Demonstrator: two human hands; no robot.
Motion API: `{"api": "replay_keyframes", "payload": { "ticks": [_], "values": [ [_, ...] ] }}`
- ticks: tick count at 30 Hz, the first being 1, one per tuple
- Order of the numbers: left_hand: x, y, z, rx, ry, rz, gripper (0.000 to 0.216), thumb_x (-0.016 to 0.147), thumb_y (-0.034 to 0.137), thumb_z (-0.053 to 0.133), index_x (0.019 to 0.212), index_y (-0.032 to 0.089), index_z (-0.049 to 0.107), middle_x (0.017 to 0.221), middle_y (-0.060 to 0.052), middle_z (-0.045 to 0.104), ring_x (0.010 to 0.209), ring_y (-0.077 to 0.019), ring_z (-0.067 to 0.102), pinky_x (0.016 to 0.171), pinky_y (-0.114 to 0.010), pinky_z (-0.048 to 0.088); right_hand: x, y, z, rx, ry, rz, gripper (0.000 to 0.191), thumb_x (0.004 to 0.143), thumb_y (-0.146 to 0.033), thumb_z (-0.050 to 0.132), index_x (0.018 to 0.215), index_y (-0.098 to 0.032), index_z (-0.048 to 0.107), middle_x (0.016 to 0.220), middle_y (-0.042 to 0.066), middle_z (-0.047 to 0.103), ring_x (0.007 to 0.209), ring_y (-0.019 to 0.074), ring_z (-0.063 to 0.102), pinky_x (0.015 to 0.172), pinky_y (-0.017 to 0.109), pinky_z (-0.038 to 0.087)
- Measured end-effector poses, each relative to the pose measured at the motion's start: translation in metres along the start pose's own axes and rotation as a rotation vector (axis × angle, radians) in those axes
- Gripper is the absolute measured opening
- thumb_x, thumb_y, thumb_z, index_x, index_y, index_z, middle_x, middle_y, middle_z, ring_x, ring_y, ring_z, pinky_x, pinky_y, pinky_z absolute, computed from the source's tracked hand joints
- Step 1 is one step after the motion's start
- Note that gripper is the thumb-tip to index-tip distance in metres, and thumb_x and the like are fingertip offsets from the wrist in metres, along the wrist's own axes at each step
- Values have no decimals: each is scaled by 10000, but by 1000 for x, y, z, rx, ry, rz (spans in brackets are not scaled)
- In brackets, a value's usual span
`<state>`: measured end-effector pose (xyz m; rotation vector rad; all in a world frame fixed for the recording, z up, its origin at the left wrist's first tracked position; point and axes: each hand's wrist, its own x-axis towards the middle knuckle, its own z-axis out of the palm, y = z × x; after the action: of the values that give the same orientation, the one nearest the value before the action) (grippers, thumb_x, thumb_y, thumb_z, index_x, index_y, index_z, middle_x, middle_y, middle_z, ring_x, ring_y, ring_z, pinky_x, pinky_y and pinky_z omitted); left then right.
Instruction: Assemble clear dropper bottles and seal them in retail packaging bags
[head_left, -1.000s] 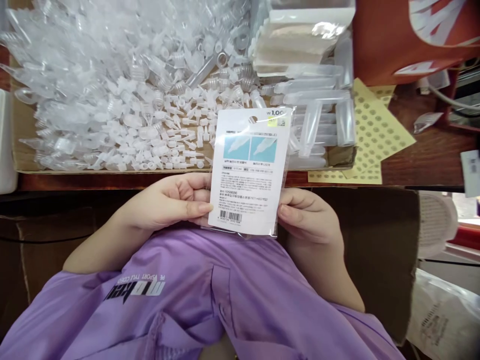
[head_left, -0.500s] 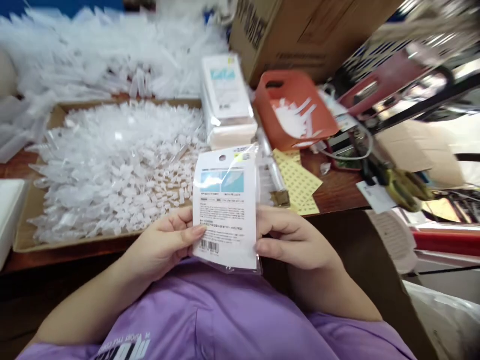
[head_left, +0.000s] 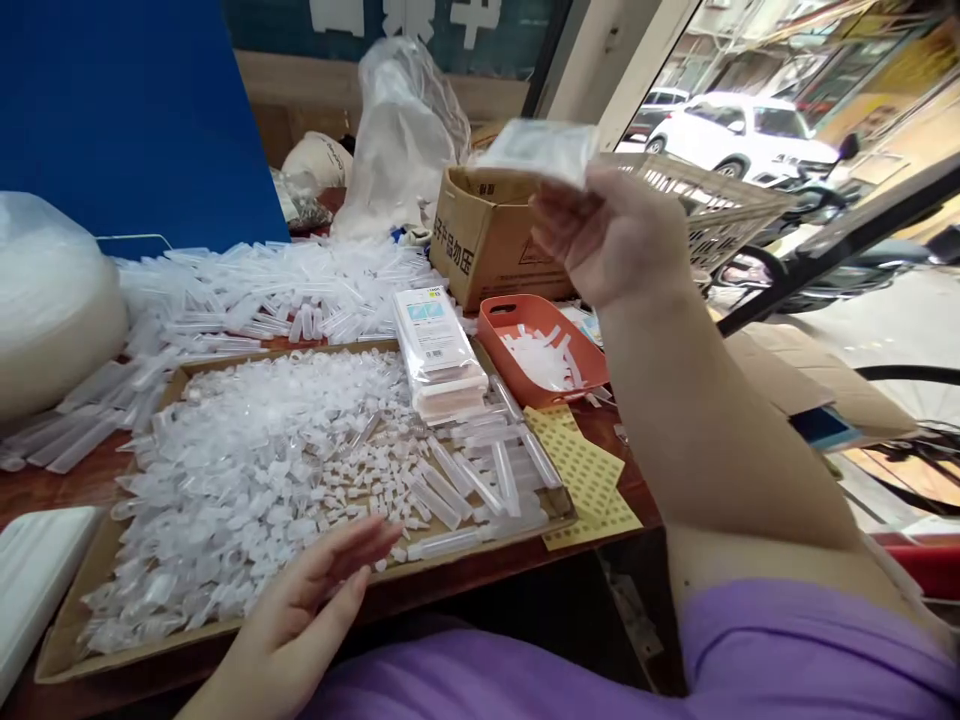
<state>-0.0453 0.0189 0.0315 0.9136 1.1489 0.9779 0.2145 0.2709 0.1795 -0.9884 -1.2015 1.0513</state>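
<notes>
My right hand (head_left: 611,235) is raised at the upper right, gripping a flat clear packet with a printed card (head_left: 544,148), blurred by motion. The packet is over the opening of a cardboard box (head_left: 480,235). Low at the front, my left hand (head_left: 319,600) has its fingers stretched out with nothing in them, by the near edge of a shallow cardboard tray (head_left: 180,650). Small clear plastic caps (head_left: 262,500) and tubes (head_left: 502,475) fill the tray. A stack of similar packets (head_left: 431,335) rests on the tray's far right part.
An orange bin (head_left: 499,350) with white strips stands right of the stack. Yellow sticker sheets (head_left: 577,470) lie at the table's right edge. Behind the tray is a heap of clear tubes (head_left: 300,285). A white bag (head_left: 52,310) is at left, a plastic crate (head_left: 705,210) behind my right arm.
Both hands held the packet low in front of me. Now my left hand is off it, and my right hand has carried it up and away to the box. The view has tilted up.
</notes>
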Motion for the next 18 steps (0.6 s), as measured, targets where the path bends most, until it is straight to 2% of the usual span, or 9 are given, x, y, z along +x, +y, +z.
{"api": "replay_keyframes", "payload": {
  "ticks": [3,6,8,10,12,13,15,17,18],
  "values": [
    [-6,-7,0,100,63,58,277,922,375,626,1181,343,720,1246,-9,723,1195,-175,654,1037,-221,492,39,-3,9,-110,-14,141,412,1025,-460,304,919,-154,558,947,68,657,855,109,636,786,272,512],
    [-11,-9,-3,310,79,129,256,933,367,598,1144,351,741,1207,12,741,1156,-153,673,1041,-197,472,37,12,11,-236,-66,206,428,1035,-406,265,882,-141,565,848,59,657,707,102,617,715,281,504],
    [-14,-7,-9,454,71,180,270,941,330,574,1154,365,737,1194,30,746,1138,-144,682,1034,-186,469,11,25,7,-337,-161,211,284,996,-296,386,834,-163,578,749,7,639,588,79,559,640,246,473],
    [-16,1,-16,585,29,240,313,937,270,571,1188,384,718,1188,49,746,1105,-139,699,1004,-168,482,-29,36,1,-473,-368,274,92,835,-191,646,750,-157,634,679,0,647,565,95,552,588,237,434],
    [-17,15,-20,700,-45,316,360,909,210,602,1204,384,713,1160,51,756,1038,-144,727,952,-142,502,-76,45,-4,-851,-890,171,45,816,-208,669,778,-195,688,745,-11,680,670,112,599,630,224,431],
    [-17,24,-21,740,-40,328,359,896,196,620,1189,375,725,1144,43,762,1012,-150,736,940,-134,503,-98,49,-5,-994,-1038,77,65,823,-177,649,796,-206,700,784,-9,694,703,120,611,646,228,422],
    [-13,40,-20,815,-51,418,360,877,192,643,1185,356,734,1094,43,777,957,-139,748,904,-82,485,-136,56,-4,-1263,-1125,-43,147,885,-157,568,832,-200,698,827,18,698,728,146,624,633,246,397],
    [-4,54,-17,917,-69,451,334,866,211,646,1163,321,753,1054,33,788,902,-147,757,861,-75,494,-162,65,1,-1424,-1043,-115,178,943,-193,508,916,-183,684,888,51,692,768,168,642,631,258,393],
    [2,60,-15,981,-71,438,306,862,243,646,1139,288,768,1035,10,793,880,-176,759,855,-115,516,-171,69,5,-1459,-984,-142,197,965,-224,485,944,-176,675,904,65,686,787,178,649,632,263,396]
  ]
}}
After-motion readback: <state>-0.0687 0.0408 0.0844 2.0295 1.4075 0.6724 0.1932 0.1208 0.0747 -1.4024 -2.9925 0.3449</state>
